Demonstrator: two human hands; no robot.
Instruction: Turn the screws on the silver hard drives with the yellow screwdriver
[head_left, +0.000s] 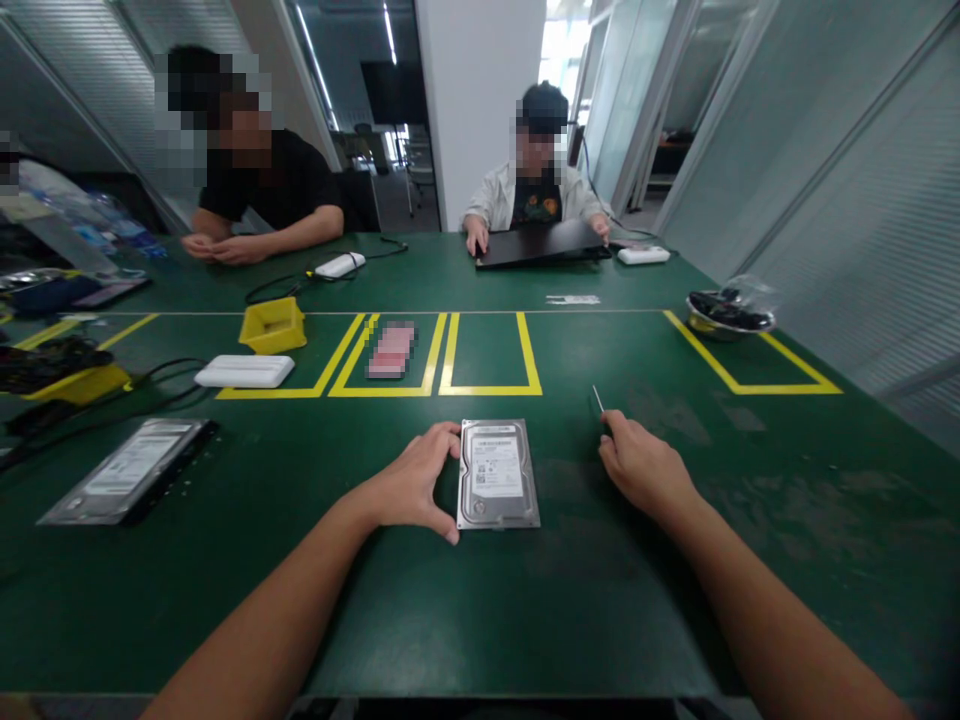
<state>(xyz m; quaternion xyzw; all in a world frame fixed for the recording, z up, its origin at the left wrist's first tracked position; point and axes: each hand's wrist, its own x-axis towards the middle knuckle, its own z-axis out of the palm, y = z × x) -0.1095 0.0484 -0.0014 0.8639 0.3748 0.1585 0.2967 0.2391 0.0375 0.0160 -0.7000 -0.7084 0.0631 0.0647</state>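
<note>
A silver hard drive with a white label lies flat on the green table, in front of me. My left hand is at its left edge, thumb and fingers spread apart in a C shape around that side, with the fingertips at or very near the edge. To the right of the drive, my right hand is closed around a thin screwdriver-like tool, whose metal shaft points up and away. The tool's handle is hidden inside the hand.
Another drive lies left, with small dark bits beside it. Beyond are a white power bank, yellow bin, pink pixelated item and bowl of dark items. Two people sit opposite; one holds a black panel.
</note>
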